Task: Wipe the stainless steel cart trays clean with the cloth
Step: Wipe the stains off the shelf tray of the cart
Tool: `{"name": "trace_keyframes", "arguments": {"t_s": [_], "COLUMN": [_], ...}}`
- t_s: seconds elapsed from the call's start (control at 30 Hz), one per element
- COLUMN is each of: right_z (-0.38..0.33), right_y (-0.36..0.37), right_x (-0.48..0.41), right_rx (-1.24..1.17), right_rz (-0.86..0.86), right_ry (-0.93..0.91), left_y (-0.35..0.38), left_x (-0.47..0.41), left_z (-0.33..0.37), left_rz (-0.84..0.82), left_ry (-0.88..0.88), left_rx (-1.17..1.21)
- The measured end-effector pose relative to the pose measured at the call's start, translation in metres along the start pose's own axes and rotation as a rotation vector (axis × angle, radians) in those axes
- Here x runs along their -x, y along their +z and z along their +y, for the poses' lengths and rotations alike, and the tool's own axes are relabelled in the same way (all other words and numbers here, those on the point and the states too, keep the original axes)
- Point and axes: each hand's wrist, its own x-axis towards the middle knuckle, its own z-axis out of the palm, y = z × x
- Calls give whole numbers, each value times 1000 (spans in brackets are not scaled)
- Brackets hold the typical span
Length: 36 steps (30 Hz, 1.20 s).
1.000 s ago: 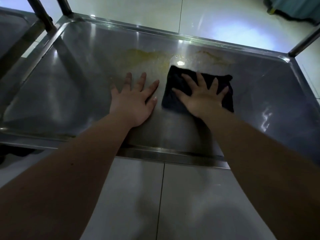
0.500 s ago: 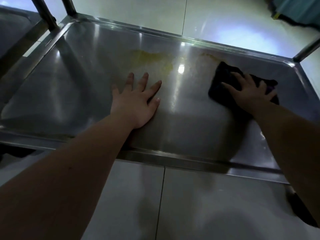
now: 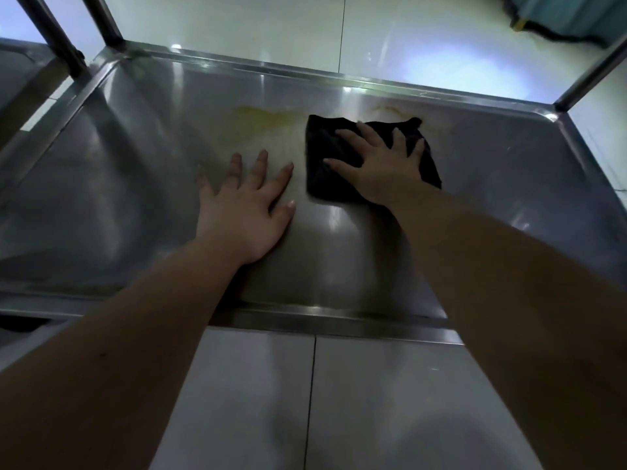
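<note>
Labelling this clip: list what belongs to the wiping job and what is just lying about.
In the job: steel tray, dark cloth, yellowish stain, right hand on cloth, left hand flat on tray.
Just about: tiled floor, teal fabric.

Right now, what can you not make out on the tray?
Head view:
- Steel under the cloth: covered by it and the right hand.
- Yellow stain: extent beneath the cloth unknown.
- Tray near rim: partly hidden by left forearm and right forearm.
- Second tray: cut off by the left frame edge.

Dim, glare-streaked — wide-angle edge warp
</note>
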Motion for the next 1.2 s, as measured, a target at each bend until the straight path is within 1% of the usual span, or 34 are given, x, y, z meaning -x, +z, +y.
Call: {"name": "trace_keyframes", "arguments": {"t_s": [0.07, 0.2, 0.23, 0.3, 0.37, 0.5, 0.57, 0.63, 0.7, 0.83, 0.93, 1.0, 1.13, 1.2], "right_z": [38, 113, 119, 106, 75, -3, -22, -17, 8, 76, 83, 61, 6, -5], "right_y": [-4, -11, -11, -10, -7, 4, 6, 5, 1, -7, -6, -3, 7, 7], "right_x": [7, 38, 43, 41, 33, 17, 15, 16, 21, 38, 41, 35, 29, 31], "right_rx": [0, -26, -35, -46, -26, 19, 34, 18, 3, -15, -20, -27, 33, 39], "right_rz": [9, 4, -5, -4, 12, 16, 19, 29, 37, 32, 31, 42, 42, 22], "right_ry": [98, 365, 402, 441, 381, 102, 46, 33, 55, 304, 394, 379, 180, 146], "left_y": [-1, 1, 1, -1, -2, -1, 1, 1, 0, 0, 2, 2, -2, -2], "left_x": [0, 0, 0, 1, 1, -2, -2, -1, 0, 1, 1, 1, 1, 1], "left_z": [-1, 4, 6, 7, 9, 7, 4, 2, 0, 2, 6, 7, 9, 9], "left_rz": [-5, -4, -2, -15, -31, -48, -41, -29, -22, -20, -6, -8, -27, -37], "left_ry": [-1, -7, -6, -7, -6, -11, -11, -7, -1, 10, 11, 8, -5, -11], "left_rx": [9, 3, -7, -26, -33, -30, -21, -5, 5, 13, -9, -22, -21, -11]}}
